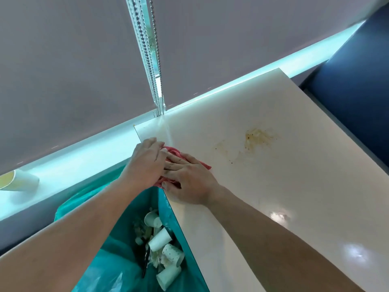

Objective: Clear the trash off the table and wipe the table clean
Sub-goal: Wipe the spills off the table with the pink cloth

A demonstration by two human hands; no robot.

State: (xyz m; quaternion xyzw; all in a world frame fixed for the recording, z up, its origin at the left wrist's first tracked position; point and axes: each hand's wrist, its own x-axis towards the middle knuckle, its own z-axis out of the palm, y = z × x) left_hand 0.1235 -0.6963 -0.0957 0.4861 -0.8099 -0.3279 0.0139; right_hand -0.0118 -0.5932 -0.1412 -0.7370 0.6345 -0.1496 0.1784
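Grey roller blinds (63, 60), bright sill (84, 152)

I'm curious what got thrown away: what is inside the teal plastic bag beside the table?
Inside the teal plastic bin bag lie white paper cups, one dotted, and pale scraps. Anything beneath them is covered.

Two mauve roller blinds (69, 81) hang closed over the window, and beaded metal chains (156, 60) drop down the gap between them. Below runs a brightly lit windowsill (84, 157), where a paper cup (19, 181) lies on its side at the far left. A dark blue seat (353, 81) stands at the right.
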